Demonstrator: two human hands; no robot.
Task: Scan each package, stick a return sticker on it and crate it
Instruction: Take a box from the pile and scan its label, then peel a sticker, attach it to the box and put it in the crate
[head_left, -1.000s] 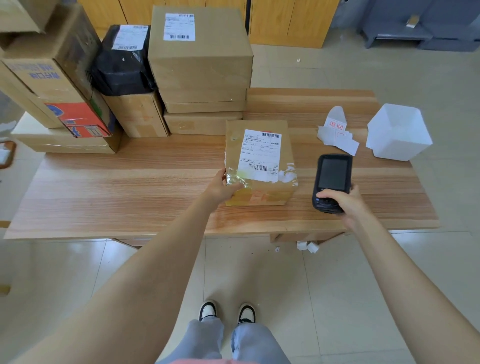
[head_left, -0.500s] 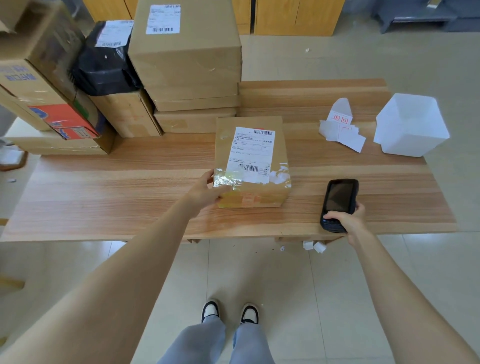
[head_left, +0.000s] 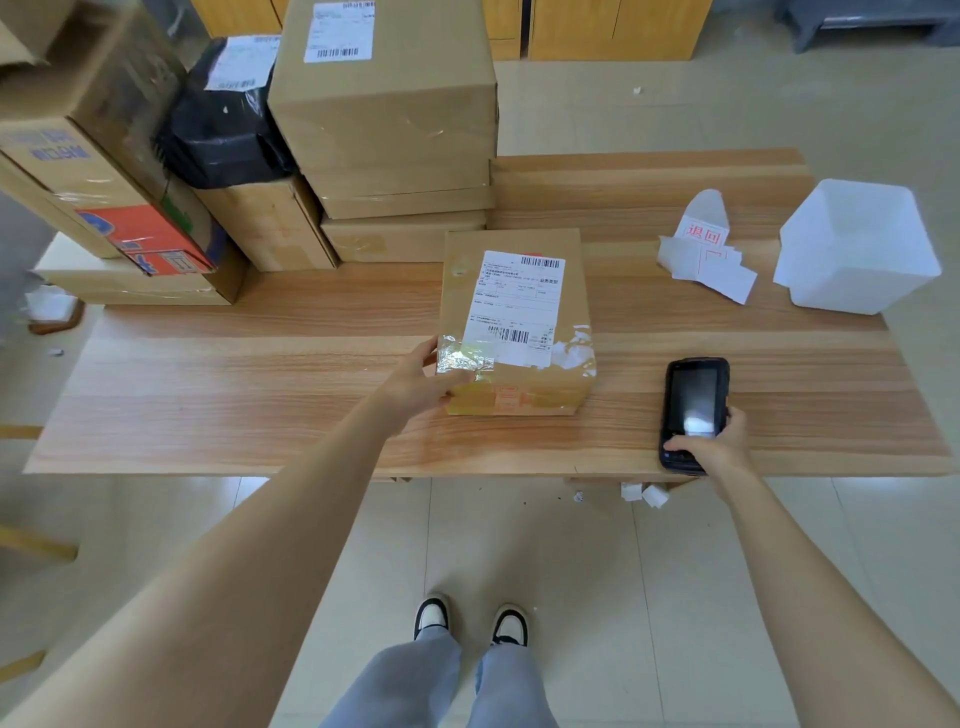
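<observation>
1. left hand (head_left: 421, 379) grips the near left corner of the box (head_left: 514, 322), which sits mid-table (head_left: 208, 405)
2. right hand (head_left: 714, 449) curls round the scanner (head_left: 693, 410) at the table's near right edge

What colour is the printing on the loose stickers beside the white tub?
Red characters on white stickers, best seen in the head view.

My black-and-white shoes (head_left: 432, 616) stand on the pale tiled floor (head_left: 675, 597); paper scraps (head_left: 653, 496) lie beneath the wooden table (head_left: 208, 395).
</observation>
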